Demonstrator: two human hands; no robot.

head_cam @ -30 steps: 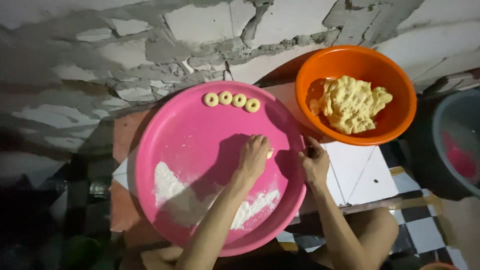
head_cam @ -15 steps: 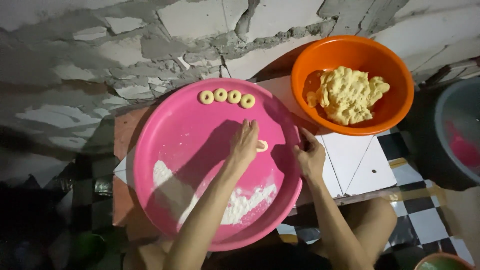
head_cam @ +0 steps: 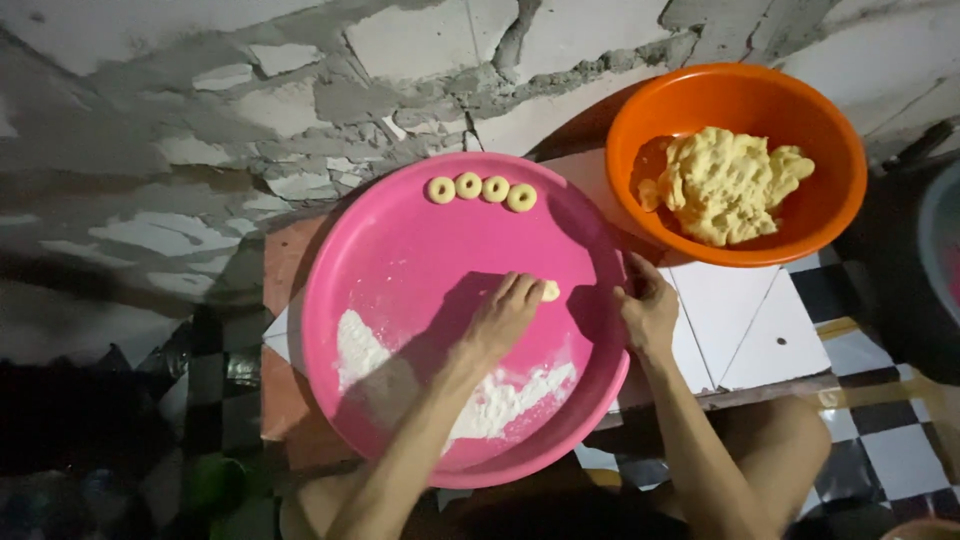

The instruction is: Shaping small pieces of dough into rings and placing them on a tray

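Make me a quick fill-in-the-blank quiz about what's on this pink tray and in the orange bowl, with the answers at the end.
1. Along the far edge of the pink tray lies a row of ____ dough rings.
2. The lump of yellow dough sits in a bowl coloured ____.
3. The left hand presses a small piece of dough on the tray, while the right hand rests at the tray's ____.
4. The white flour lies on the tray's ____ side, closest to the person.

Answers: four; orange; rim; near
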